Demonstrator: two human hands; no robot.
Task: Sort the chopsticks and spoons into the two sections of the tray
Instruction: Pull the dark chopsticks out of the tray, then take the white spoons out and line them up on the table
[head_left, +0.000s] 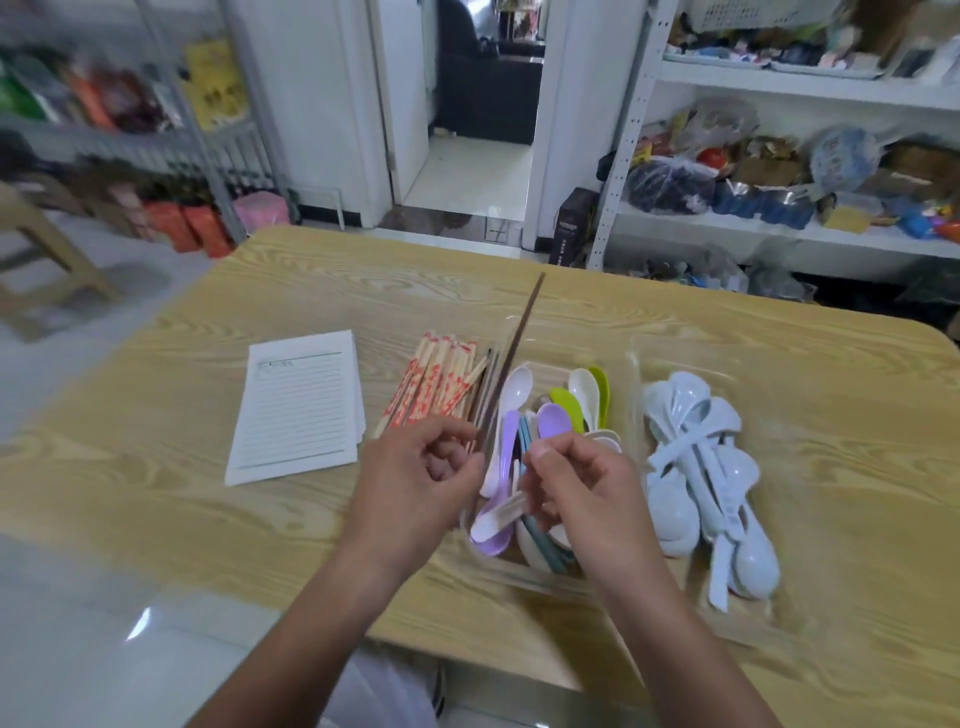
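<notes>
Bare forearms, no sleeves; left hand (415, 480), right hand (582, 488) ungloved.

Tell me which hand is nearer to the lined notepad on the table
Left. The left hand, pinching a dark chopstick, sits just right of the lined notepad. The right hand is farther right, over the tray section of colored spoons.

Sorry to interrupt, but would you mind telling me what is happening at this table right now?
A person is sorting cutlery on a light wood-grain table. The left hand holds a long dark brown chopstick, its tip angled up and away. The right hand reaches into a clear plastic tray section of mixed pastel plastic spoons. Pale blue plastic spoons fill the right section. Paper-wrapped bamboo chopsticks lie beside a lined paper notepad.
</notes>
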